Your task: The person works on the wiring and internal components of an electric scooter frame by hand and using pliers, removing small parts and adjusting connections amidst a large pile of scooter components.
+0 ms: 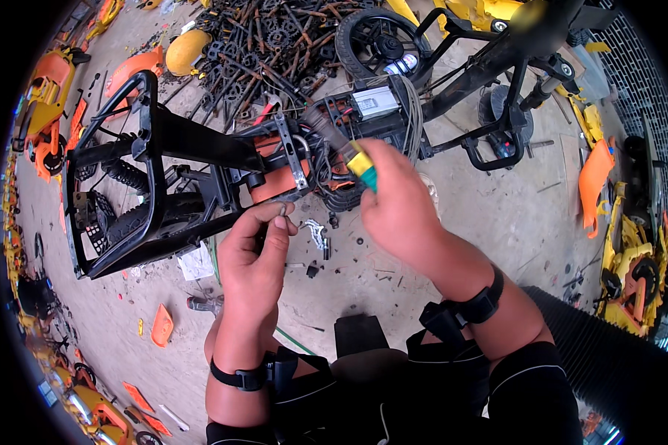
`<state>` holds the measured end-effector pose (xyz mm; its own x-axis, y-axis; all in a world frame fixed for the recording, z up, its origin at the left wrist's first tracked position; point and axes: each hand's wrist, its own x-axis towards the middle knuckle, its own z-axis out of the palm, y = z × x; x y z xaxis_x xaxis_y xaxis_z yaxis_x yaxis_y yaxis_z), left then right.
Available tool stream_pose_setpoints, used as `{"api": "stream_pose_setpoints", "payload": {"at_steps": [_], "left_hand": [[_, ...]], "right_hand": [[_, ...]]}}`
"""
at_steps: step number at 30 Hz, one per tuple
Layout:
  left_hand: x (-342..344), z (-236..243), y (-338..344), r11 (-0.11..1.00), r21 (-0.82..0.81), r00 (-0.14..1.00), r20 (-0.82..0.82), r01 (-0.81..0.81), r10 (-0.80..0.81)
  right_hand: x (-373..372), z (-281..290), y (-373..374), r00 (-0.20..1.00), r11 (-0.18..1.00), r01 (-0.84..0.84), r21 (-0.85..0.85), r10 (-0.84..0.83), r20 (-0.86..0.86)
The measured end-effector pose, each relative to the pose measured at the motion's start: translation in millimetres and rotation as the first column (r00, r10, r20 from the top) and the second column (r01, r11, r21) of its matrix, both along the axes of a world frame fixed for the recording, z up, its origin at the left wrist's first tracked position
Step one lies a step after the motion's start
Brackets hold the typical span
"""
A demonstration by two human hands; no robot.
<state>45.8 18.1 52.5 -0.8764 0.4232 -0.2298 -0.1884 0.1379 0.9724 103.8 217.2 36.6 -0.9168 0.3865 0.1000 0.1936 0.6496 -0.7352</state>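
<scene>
My right hand [401,189] is closed around a tool with a yellow-and-green handle [361,165]. The tool's brownish-grey front part is smeared by motion, so its kind is unclear; it points up and left over the middle of a black vehicle frame [200,137]. My left hand [256,241] is closed near the frame's lower edge, thumb and forefinger pinching a small metal piece [283,211]. Under the tool lie bundled cables [323,174] and a slotted metal bracket [291,152]. A silver box with a label [375,102] sits on the frame to the right.
Rusty metal parts [267,44] are heaped behind the frame, beside a wheel [384,44]. Short silver pieces [317,233] and a black socket-like cylinder [326,248] lie on the floor near my hands. A power tool [202,304] is left of my left wrist. Orange and yellow panels line both sides.
</scene>
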Motion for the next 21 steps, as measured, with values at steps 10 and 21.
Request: {"api": "stream_pose_setpoints", "payload": {"at_steps": [10, 21], "left_hand": [[-6, -5, 0, 1.000, 0.017, 0.999, 0.021, -0.024, 0.023], [-2, 1, -2, 0.992, 0.126, 0.990, 0.142, -0.023, 0.004]], "right_hand": [[5, 1, 16, 0.949, 0.949, -0.315, 0.000, 0.315, -0.016], [2, 0, -7, 0.930, 0.919, -0.320, 0.231, 0.352, -0.110]]}}
